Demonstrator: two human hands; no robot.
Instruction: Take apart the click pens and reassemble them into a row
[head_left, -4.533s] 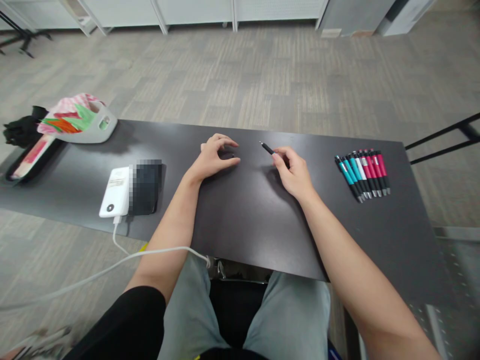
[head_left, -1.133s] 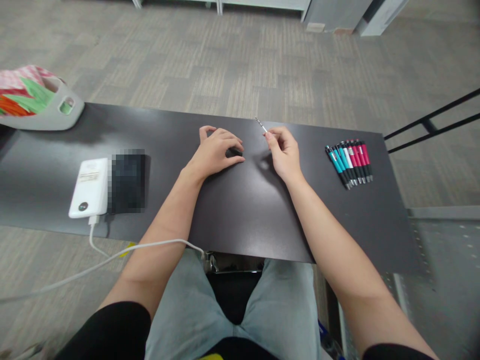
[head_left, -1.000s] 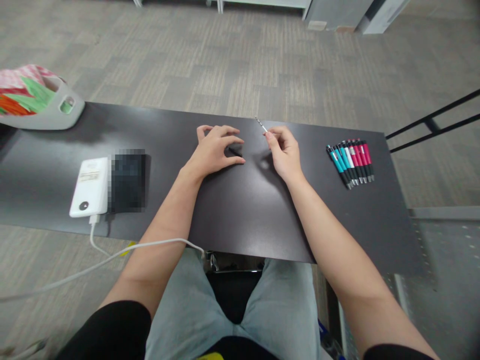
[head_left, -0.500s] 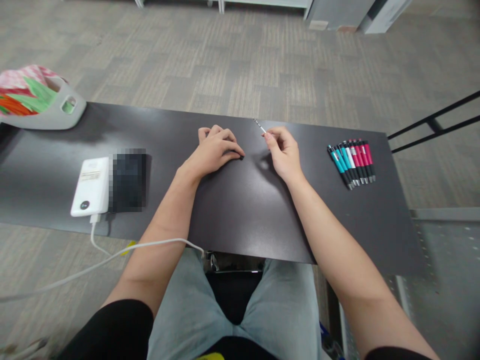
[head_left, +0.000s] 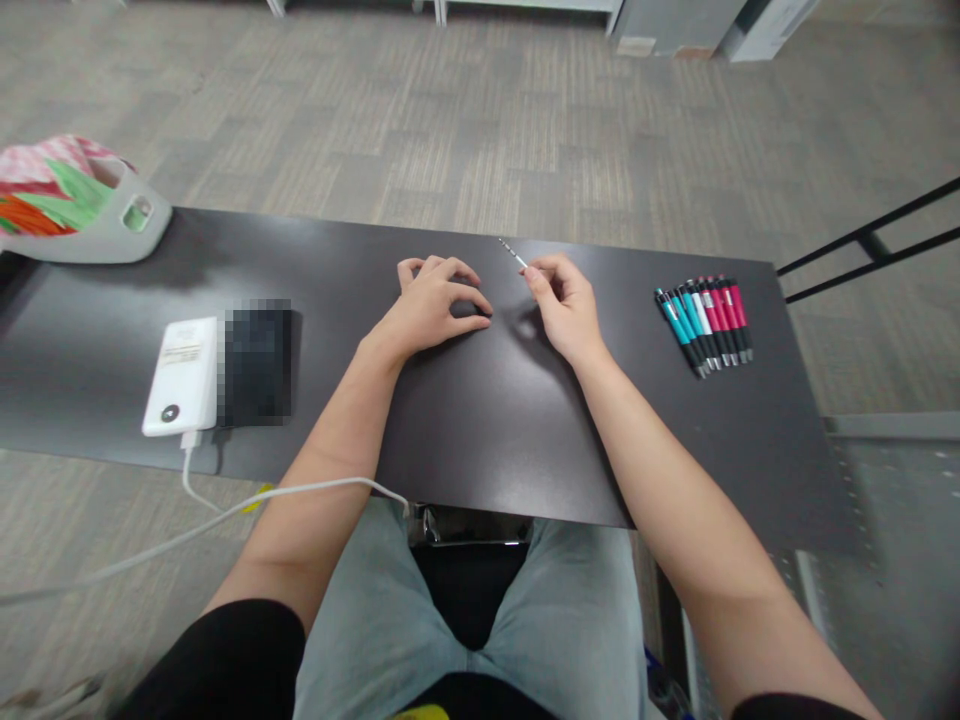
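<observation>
My right hand (head_left: 566, 305) is closed in a pinch above the dark table. Between thumb and forefinger it holds a thin white stick with a dark-banded end, which looks like a pen refill (head_left: 513, 253); its far end points up and left, and the rest is hidden in the fingers. To its left, my left hand (head_left: 439, 300) rests low over the tabletop with thumb and fingers apart. A dark patch shows between that thumb and forefinger; I cannot tell whether it is a small part or shadow.
A row of several pens (head_left: 705, 325), blue, white and pink, lies at the right of the table (head_left: 495, 430). At left are a white power bank (head_left: 180, 375) with a cable (head_left: 300, 488), a blurred-out dark object (head_left: 259, 360) and a white basket (head_left: 139, 235) with cloth-like items.
My left thumb and forefinger have parted; a small black piece seen at their tips earlier no longer shows there. My right hand keeps its hold on the pen refill, shifted slightly left.
</observation>
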